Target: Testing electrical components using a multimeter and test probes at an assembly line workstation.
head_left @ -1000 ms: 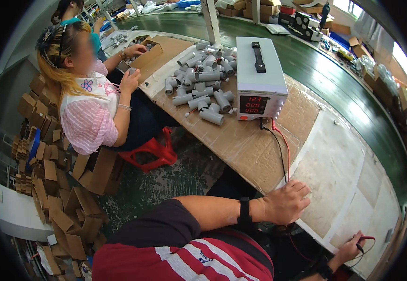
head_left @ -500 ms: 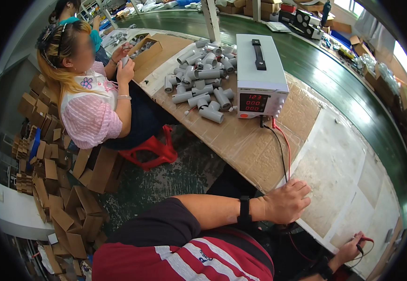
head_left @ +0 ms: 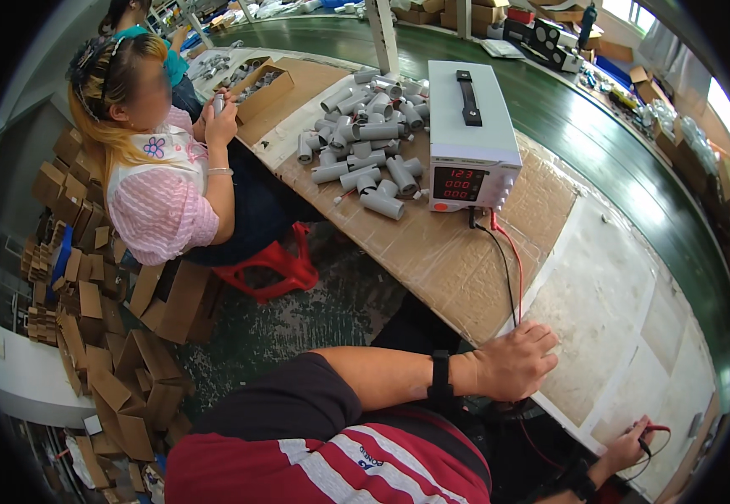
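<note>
My left hand [head_left: 518, 361] is closed at the table's near edge, a black band on its wrist. A black lead [head_left: 508, 273] and a red lead [head_left: 518, 265] run from the power supply [head_left: 472, 139] into its fingers and show again below it. Farther right, my right hand [head_left: 625, 447] pinches the ends of the leads, where a red grip [head_left: 657, 428] and a black one [head_left: 644, 447] show at the fingertips. Whether anything else lies in that hand is hidden. Red digits glow on the power supply's front panel.
Grey plastic tube fittings [head_left: 369, 134] lie heaped left of the power supply. A co-worker [head_left: 163, 168] sits beyond, holding a grey piece near an open carton [head_left: 264, 88]. A red stool [head_left: 273, 269] and stacked cardboard boxes [head_left: 130, 386] stand left. A green conveyor [head_left: 617, 151] runs behind the table.
Both my hands stay where they were, still on the leads. The co-worker's hands have come closer together around the grey piece. The view has shifted slightly.
</note>
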{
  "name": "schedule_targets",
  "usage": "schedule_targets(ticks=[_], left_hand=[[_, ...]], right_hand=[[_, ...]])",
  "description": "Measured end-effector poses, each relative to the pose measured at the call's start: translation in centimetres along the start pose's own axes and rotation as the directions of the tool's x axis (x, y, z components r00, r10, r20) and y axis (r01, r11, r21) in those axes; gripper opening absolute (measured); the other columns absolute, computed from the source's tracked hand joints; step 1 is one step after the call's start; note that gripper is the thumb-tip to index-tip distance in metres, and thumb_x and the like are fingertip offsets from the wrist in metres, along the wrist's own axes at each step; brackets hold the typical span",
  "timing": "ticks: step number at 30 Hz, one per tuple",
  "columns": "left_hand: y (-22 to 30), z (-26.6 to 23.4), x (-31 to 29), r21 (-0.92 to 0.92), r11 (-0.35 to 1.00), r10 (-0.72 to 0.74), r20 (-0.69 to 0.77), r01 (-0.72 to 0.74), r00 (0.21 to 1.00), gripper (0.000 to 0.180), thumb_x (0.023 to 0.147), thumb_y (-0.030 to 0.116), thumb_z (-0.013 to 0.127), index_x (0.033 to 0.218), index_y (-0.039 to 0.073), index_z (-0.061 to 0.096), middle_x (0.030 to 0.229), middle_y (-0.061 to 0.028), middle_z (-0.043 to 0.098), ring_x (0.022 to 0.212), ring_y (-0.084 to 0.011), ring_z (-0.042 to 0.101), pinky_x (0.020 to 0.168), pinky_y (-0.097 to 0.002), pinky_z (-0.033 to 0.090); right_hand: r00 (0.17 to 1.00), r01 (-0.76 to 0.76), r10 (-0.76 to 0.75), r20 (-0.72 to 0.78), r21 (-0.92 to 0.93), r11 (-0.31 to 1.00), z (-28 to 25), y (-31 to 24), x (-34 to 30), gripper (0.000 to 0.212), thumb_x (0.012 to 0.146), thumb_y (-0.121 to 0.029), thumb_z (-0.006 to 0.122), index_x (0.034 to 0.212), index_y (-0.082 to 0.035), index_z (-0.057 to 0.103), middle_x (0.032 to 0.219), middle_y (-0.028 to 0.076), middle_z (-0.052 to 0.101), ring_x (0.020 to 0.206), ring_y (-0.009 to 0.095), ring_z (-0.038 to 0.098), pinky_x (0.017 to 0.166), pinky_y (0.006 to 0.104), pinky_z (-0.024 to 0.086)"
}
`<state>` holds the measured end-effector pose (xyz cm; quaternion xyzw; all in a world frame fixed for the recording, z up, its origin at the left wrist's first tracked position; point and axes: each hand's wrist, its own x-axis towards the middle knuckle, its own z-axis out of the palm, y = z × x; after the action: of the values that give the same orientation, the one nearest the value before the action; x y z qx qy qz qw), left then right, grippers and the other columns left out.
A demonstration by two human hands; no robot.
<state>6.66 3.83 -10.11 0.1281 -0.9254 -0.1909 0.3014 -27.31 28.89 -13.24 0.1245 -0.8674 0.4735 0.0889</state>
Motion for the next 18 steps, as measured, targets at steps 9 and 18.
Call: schedule_targets(ticks=[9, 18], left_hand=[[-0.1, 0.0, 0.0, -0.007, 1.000, -0.005, 0.012, 0.005, 1.000, 0.023, 0.084, 0.023, 0.068, 0.096, 0.003, 0.066, 0.124, -0.0192, 0.059, 0.123, -0.0331, 0.052, 0.110, -0.0437, 0.035], [-0.1, 0.0, 0.1, -0.003, 1.000, -0.005, 0.013, 0.005, 1.000, 0.023, 0.084, 0.024, 0.067, 0.096, 0.003, 0.066, 0.124, -0.0190, 0.059, 0.123, -0.0328, 0.052, 0.109, -0.0440, 0.034]], right_hand=[[0.999, 0.013, -0.008, -0.038, 0.141, 0.990, 0.0, 1.0, -0.1, 0.039, 0.103, -0.033, 0.065, 0.117, 0.004, 0.068, 0.107, 0.011, 0.072, 0.097, 0.021, 0.067, 0.087, 0.0301, 0.053], [1.000, 0.014, -0.015, 0.006, 0.115, 0.993, 0.1, 0.9, 0.0, 0.040, 0.103, -0.031, 0.064, 0.118, 0.005, 0.067, 0.108, 0.012, 0.071, 0.100, 0.021, 0.067, 0.089, 0.0298, 0.052]])
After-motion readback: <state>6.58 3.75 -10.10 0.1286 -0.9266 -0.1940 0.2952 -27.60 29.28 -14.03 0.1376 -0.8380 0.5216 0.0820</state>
